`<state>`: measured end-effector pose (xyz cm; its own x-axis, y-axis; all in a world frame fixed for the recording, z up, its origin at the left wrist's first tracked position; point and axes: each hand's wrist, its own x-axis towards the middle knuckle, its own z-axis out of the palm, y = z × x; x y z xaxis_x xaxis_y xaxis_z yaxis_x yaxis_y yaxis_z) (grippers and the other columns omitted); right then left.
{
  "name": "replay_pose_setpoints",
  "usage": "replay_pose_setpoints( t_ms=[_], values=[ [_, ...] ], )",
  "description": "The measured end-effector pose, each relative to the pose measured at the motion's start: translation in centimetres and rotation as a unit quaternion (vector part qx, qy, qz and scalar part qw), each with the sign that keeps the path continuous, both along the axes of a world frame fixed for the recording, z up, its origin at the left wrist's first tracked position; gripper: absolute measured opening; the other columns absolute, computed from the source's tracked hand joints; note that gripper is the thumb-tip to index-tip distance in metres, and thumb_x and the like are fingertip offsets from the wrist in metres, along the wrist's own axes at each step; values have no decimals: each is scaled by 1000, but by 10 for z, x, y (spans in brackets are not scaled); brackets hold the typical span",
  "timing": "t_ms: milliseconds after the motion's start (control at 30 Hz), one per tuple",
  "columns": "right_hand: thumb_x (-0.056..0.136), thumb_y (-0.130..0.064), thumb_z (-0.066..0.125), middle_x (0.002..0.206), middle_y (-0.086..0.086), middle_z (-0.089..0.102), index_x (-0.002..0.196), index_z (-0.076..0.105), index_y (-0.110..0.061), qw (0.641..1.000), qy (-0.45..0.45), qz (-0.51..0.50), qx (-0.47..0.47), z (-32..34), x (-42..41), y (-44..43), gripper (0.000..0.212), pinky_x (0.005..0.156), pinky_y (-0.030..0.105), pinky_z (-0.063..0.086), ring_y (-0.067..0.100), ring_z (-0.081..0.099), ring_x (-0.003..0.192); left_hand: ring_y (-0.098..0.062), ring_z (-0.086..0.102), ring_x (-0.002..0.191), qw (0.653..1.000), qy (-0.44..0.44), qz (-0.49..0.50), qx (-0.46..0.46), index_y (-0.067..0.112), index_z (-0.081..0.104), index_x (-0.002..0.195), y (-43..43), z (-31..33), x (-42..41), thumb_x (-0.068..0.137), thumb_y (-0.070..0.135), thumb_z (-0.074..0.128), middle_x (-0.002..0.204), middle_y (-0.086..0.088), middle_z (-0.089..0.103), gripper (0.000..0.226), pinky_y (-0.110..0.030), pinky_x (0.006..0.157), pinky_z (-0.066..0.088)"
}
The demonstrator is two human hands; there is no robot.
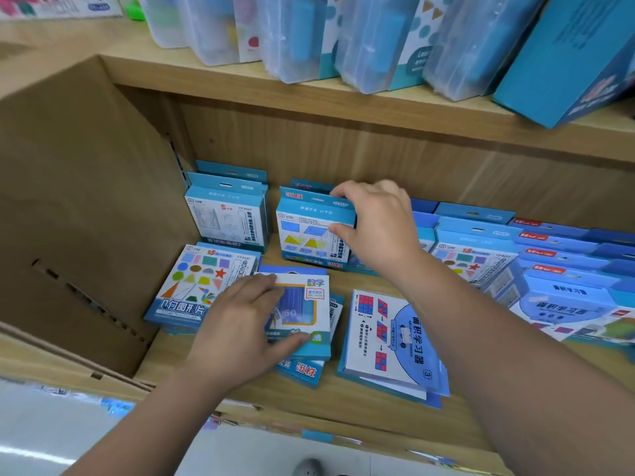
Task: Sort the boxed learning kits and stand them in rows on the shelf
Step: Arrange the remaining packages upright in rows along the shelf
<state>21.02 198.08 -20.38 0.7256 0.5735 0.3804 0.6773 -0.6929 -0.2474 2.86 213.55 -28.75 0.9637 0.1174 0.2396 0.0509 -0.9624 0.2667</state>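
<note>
**Sorting kits on the lower shelf: tipping and spilling hazards**

Shows the right hand (374,228) curled over the top right corner of an upright quadrilateral kit (314,231), thumb on its front face and fingers over its hanger flap, towards the back edge of the shelf (292,403). Shows the left hand (240,324) clasping a flat number kit (302,304), fingertips on its far edge and thumb along its near edge, atop a small loose pile near the front edge.

Likely hazards:
- tipping the upright kit forward if released before being seated against the one behind;
- dragging the pile off the front edge while lifting the number kit;
- knocking the white kit (226,218) standing in the back left corner, or the flat shape-pieces kit (192,286) beside the left hand.

Further out: a flat area-learning kit (388,334) mid-shelf, standing rows (477,249) towards the right end, and a cardboard carton (86,201) at the left end.
</note>
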Motion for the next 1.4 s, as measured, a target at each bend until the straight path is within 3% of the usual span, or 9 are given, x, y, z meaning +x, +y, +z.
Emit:
replay_pose_setpoints(
  t_ms=[167, 300, 500, 600, 767, 967, 1133, 1267, 1400],
  values=[
    [78, -45, 79, 110, -3, 62, 125, 64, -30, 997, -49, -32, -46, -12, 4, 9, 51, 88, 38, 28, 27, 47, 107, -22, 44, 138, 997, 70, -16, 11, 14, 56, 139, 3, 1, -13, 69, 94, 36, 150, -2, 48, 108, -46, 112, 39],
    [73, -47, 83, 107, 1, 56, 126, 63, -30, 994, -87, -49, -51, -16, 3, 10, 59, 87, 40, 32, 28, 47, 103, -20, 33, 144, 995, 95, -8, 5, 24, 46, 146, 5, 4, -16, 58, 95, 45, 155, 2, 39, 114, -45, 117, 31],
    [73, -45, 83, 112, 5, 53, 126, 60, -22, 993, -83, -24, 85, -25, -26, -9, 62, 88, 39, 39, 26, 50, 103, -17, 50, 117, 997, 40, 70, 18, 25, 59, 131, -1, 22, -20, 57, 98, 40, 130, 8, 59, 106, -38, 95, 47],
    [84, -51, 72, 107, 0, 58, 117, 63, -20, 996, -5, -2, 87, -31, -50, -21, 46, 87, 39, 45, 22, 55, 102, -14, 55, 105, 995, 38, 88, 19, 22, 64, 122, 2, 17, -27, 61, 95, 40, 117, 7, 62, 99, -35, 84, 53],
    [90, -73, 43, 110, -7, 68, 138, 48, -32, 967, 211, -6, -143, -44, -60, -20, 64, 95, 41, 41, 25, 50, 115, -15, 57, 97, 995, 12, 101, 12, 19, 71, 115, -3, 10, -33, 65, 85, 52, 107, 5, 63, 85, -33, 77, 53],
    [91, -71, 46, 133, -6, 61, 146, 38, -39, 953, 243, 14, -182, -54, -61, -8, 64, 103, 45, 29, 25, 44, 127, -20, 55, 94, 992, 15, 123, 19, 14, 72, 115, -9, 5, -34, 68, 87, 45, 100, 1, 62, 91, -37, 77, 52],
    [86, -67, 60, 123, -11, 65, 130, 49, -38, 951, 285, 5, -119, -54, -59, -7, 54, 97, 42, 30, 21, 50, 119, -21, 59, 96, 991, 34, 132, 13, 16, 74, 112, -11, 9, -35, 65, 89, 44, 102, 1, 69, 92, -37, 78, 52],
    [74, -63, 75, 103, -15, 68, 109, 53, -40, 952, 305, 12, -21, -50, -59, -10, 47, 95, 46, 43, 16, 58, 106, -21, 61, 98, 988, 13, 149, -36, 14, 72, 115, -13, 13, -36, 64, 80, 62, 105, -1, 69, 84, -37, 79, 54],
    [79, -45, 80, 92, -13, 65, 101, 58, -37, 940, 327, 31, 96, -42, -61, -10, 32, 82, 43, 52, 13, 61, 89, -18, 58, 101, 981, -3, 168, -95, 14, 62, 128, -14, 17, -37, 72, 78, 59, 112, -2, 67, 85, -36, 76, 54]
  ],
)
